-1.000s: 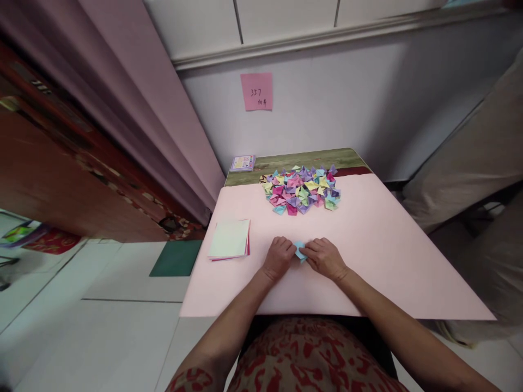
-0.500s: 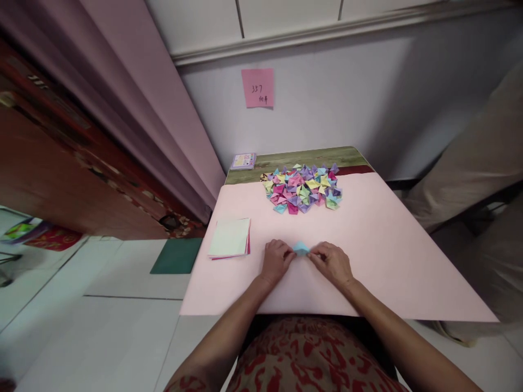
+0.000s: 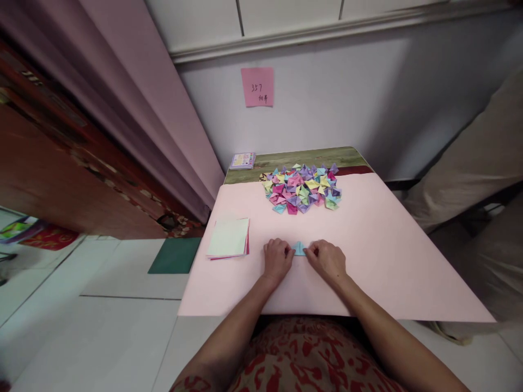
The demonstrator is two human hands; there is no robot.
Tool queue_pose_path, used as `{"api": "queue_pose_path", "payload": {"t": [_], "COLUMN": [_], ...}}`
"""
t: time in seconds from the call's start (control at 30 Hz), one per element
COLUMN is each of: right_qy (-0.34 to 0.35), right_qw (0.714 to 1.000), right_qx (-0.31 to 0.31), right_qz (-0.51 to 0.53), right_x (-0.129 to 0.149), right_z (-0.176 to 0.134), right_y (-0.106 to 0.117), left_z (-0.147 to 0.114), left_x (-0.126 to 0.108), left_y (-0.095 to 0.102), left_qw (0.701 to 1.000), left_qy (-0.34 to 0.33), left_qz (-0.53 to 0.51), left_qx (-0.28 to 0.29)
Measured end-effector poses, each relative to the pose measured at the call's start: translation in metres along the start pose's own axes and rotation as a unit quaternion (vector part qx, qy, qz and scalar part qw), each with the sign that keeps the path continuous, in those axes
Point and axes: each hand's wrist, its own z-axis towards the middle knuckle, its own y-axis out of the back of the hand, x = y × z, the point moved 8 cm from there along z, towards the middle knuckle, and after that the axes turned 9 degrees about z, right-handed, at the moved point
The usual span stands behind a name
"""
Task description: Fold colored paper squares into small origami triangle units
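A small light-blue folded paper (image 3: pixel 299 249) lies on the pink table cover between my hands. Its left end is pinched by my left hand (image 3: pixel 278 258), with the fingers curled. My right hand (image 3: pixel 327 258) pinches the right end between thumb and forefinger. A raised crease runs up the middle of the paper. To the left of my left hand sits a stack of square paper sheets (image 3: pixel 229 238), pale green on top with red and pink edges below. Beyond my hands lies a heap of colourful folded paper pieces (image 3: pixel 303 188).
The pink cover (image 3: pixel 392 261) lies over a wood-patterned table (image 3: pixel 281 159). At its far left corner is a small pack of printed cards (image 3: pixel 242 160). A pink note (image 3: pixel 257 87) hangs on the wall behind. At the right a person's beige-clothed leg (image 3: pixel 461 147) stands close to the table.
The blue paper now lies flatter, its middle crease clearly visible, where it was blurred before. My right hand has moved slightly left, closer to my left hand.
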Motion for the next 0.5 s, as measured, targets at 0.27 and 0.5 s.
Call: {"api": "queue_pose_path", "payload": {"t": [0.27,0.5], "right_qy": [0.025,0.231], "right_qw": [0.998,0.968], "right_qx": [-0.051,-0.089], "right_qz": [-0.006,-0.033], "right_x": [0.001,0.027], "right_z": [-0.006,-0.020], "right_y": [-0.002,-0.013], "left_z": [0.001,-0.007], "left_x": [0.002,-0.008], "left_y": [-0.001,0.002], "left_qw": [0.999,0.998], "left_qy": [0.032,-0.005], "left_qz": [0.005,0.033], "left_qx": [-0.005,-0.050]}}
